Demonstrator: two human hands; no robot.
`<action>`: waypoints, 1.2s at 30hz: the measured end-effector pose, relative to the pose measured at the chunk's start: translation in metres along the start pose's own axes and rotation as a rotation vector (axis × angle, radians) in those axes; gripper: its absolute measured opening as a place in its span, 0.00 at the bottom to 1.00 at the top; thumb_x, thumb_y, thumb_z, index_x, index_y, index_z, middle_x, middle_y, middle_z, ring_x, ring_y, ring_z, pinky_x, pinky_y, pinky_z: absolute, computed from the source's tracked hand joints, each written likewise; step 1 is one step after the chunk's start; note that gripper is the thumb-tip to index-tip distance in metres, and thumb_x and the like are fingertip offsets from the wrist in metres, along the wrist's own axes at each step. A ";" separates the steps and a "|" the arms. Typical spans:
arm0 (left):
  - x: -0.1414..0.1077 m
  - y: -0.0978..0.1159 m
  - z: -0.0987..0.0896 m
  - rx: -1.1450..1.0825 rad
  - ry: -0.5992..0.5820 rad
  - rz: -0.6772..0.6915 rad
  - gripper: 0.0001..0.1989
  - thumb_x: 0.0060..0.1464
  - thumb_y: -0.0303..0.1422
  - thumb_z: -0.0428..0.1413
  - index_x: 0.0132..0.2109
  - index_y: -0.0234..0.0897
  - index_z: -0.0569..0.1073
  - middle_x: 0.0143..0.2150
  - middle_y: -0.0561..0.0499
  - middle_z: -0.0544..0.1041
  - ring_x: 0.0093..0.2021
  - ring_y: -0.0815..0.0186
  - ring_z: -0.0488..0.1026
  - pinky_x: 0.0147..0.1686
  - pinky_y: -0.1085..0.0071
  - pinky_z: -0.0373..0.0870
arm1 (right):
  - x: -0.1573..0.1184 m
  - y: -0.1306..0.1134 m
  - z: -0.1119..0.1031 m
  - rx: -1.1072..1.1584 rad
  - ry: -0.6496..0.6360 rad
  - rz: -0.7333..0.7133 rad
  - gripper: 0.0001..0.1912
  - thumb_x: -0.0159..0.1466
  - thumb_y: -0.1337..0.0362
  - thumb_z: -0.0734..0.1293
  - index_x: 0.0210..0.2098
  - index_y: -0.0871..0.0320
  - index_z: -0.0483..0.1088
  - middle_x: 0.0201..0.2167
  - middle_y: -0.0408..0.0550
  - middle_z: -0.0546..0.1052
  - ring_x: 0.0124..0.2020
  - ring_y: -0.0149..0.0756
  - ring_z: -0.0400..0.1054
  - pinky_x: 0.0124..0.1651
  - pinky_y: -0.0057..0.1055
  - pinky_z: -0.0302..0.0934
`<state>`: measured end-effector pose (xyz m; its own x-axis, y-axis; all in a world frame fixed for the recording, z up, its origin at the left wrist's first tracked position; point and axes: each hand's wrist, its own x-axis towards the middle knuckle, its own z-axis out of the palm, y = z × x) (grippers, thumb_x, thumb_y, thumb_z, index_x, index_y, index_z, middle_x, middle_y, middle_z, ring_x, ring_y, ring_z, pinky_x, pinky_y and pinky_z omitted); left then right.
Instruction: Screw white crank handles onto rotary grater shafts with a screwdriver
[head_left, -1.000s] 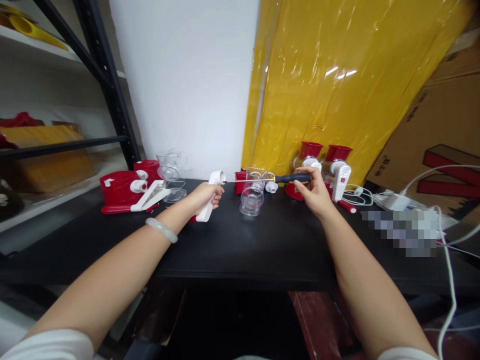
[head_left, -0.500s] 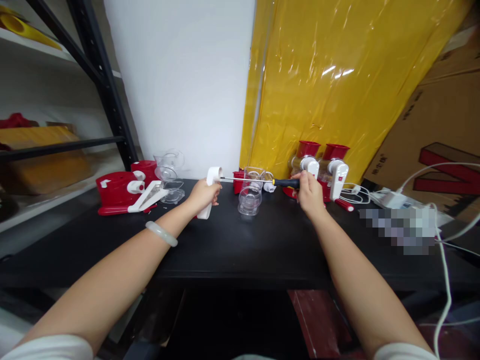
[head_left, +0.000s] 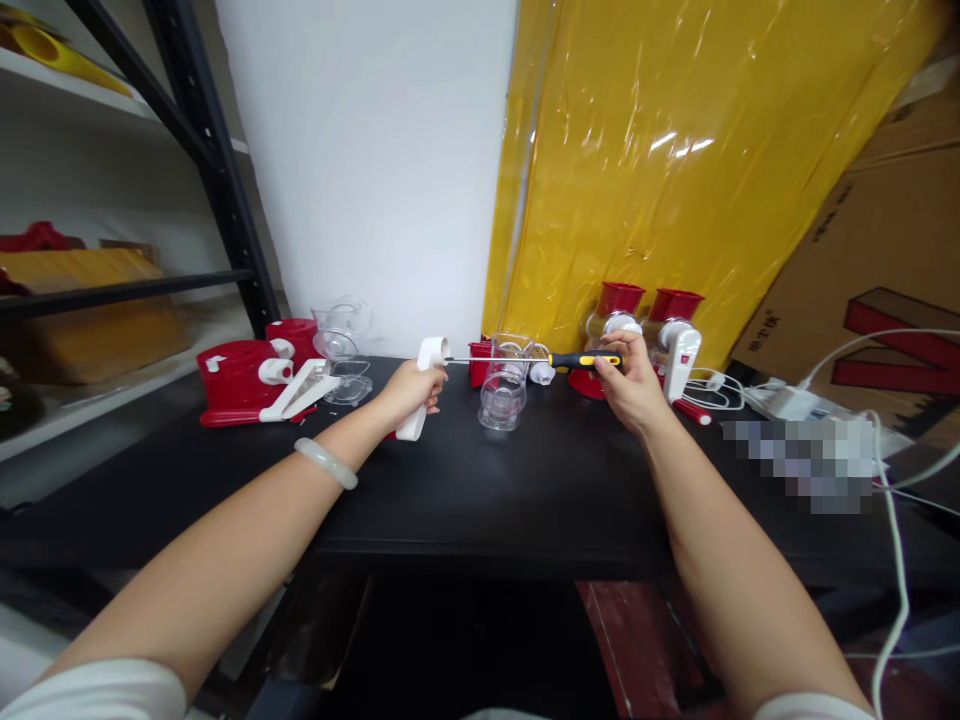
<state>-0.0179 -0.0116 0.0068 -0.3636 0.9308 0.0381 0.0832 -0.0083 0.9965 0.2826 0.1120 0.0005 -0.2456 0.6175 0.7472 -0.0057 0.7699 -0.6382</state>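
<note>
My left hand (head_left: 415,392) is closed around a white crank handle (head_left: 433,350), held upright above the black table, with a bit of red at its lower end. My right hand (head_left: 632,383) pinches the back of a black and yellow screwdriver (head_left: 581,360) between thumb and fingers. The screwdriver lies level, its long shaft pointing left and its tip at the ring-shaped top of the handle. Whether the tip sits on a screw inside is too small to tell. Clear plastic parts (head_left: 502,400) stand on the table behind the shaft.
Two assembled red and white hand-crank graters (head_left: 679,340) stand at the right rear. Red bases (head_left: 238,380) and clear housings (head_left: 341,330) are at the left, beside a black shelf rack (head_left: 225,190). White cables (head_left: 889,540) and a cardboard box (head_left: 847,270) lie at the right.
My right hand has loosened its wrap on the screwdriver and shifted slightly right, uncovering more of its handle. My left hand keeps its hold on the crank handle. The view has shifted slightly.
</note>
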 end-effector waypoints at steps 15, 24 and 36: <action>-0.001 0.003 0.001 -0.092 -0.019 0.012 0.09 0.37 0.24 0.53 0.31 0.36 0.65 0.15 0.61 0.57 0.14 0.75 0.54 0.17 0.78 0.57 | -0.003 -0.008 0.008 -0.109 0.024 0.143 0.21 0.64 0.41 0.61 0.37 0.53 0.66 0.30 0.44 0.69 0.25 0.34 0.64 0.28 0.35 0.65; -0.002 0.003 0.000 -0.066 -0.016 -0.020 0.09 0.37 0.24 0.53 0.31 0.36 0.65 0.15 0.61 0.58 0.14 0.76 0.54 0.16 0.78 0.56 | -0.001 -0.011 -0.001 -0.035 -0.045 0.007 0.29 0.59 0.47 0.70 0.55 0.49 0.62 0.34 0.44 0.69 0.38 0.40 0.68 0.47 0.42 0.66; -0.004 -0.003 0.008 -0.083 -0.064 -0.064 0.09 0.37 0.23 0.53 0.30 0.36 0.65 0.15 0.60 0.57 0.14 0.75 0.53 0.16 0.78 0.56 | 0.000 -0.010 0.006 0.262 0.019 0.097 0.26 0.56 0.44 0.70 0.51 0.44 0.64 0.38 0.44 0.76 0.42 0.40 0.73 0.43 0.41 0.70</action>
<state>-0.0095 -0.0120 0.0029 -0.3054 0.9518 -0.0279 -0.0160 0.0242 0.9996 0.2769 0.1032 0.0056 -0.2387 0.6914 0.6819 -0.2344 0.6404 -0.7314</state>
